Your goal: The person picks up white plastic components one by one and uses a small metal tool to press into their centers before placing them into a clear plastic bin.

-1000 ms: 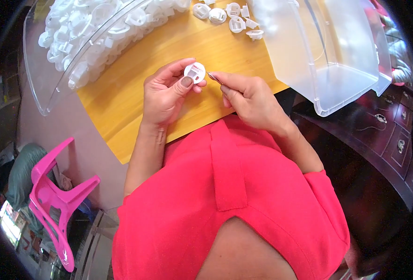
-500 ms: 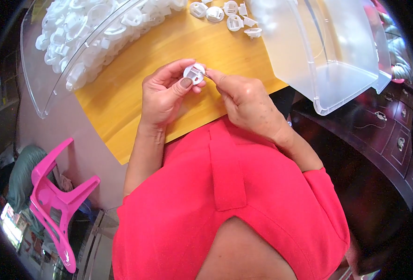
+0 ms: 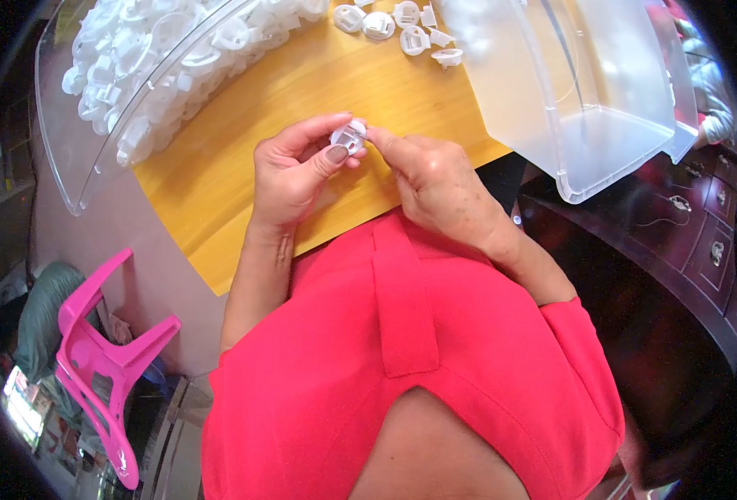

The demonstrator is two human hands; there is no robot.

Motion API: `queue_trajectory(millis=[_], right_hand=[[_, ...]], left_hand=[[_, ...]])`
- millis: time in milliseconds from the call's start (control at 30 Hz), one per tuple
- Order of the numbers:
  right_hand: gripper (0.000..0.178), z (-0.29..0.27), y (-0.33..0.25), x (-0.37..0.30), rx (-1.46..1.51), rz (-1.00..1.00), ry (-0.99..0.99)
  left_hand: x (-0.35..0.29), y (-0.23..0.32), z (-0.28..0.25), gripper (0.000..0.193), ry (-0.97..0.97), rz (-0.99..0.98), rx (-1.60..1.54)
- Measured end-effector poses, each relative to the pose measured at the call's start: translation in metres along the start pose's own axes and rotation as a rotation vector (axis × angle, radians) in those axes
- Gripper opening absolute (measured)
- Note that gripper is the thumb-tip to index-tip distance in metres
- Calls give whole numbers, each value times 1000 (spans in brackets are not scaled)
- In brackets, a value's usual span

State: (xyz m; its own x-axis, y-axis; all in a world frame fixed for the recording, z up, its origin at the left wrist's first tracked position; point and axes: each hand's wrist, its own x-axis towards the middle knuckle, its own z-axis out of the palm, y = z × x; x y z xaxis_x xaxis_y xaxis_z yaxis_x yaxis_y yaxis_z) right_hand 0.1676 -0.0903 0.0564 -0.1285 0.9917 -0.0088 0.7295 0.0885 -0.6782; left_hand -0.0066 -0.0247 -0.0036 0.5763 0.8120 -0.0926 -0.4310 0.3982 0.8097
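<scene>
Over the table's near part, my left hand (image 3: 292, 171) grips a small round white plastic piece (image 3: 349, 140) between thumb and fingers. The piece has slots and raised parts on its face and is tilted. My right hand (image 3: 445, 185) is closed, its index finger stretched toward the right edge of the piece. A thin metal tool (image 3: 363, 134) shows just at that fingertip, touching or nearly touching the piece; the rest of it is hidden in the hand. Farther off on the table lie several similar white pieces (image 3: 378, 26).
A clear bin (image 3: 81, 179) heaped with white plastic pieces (image 3: 122, 75) stands at the far left of the yellow wooden table (image 3: 243, 158). At right is a translucent bin (image 3: 577, 187). A pink plastic stool (image 3: 102, 358) lies lower left; a dark drawer cabinet (image 3: 677, 237) stands right.
The white piece has tilted in my left hand, so its face shows more narrowly. My right hand with the tool has shifted slightly toward it.
</scene>
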Motion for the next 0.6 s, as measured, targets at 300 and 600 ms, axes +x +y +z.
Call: queue_trajectory(millis=[300,600], right_hand=[[36,-4,-6,-3,-278,-25,-106],[26,-10,-11,2,-382,-53,-175]], left_hand=[[-1,0,0,28,-13,-11,33],[-3,-1,1,26,-6,-28,88]])
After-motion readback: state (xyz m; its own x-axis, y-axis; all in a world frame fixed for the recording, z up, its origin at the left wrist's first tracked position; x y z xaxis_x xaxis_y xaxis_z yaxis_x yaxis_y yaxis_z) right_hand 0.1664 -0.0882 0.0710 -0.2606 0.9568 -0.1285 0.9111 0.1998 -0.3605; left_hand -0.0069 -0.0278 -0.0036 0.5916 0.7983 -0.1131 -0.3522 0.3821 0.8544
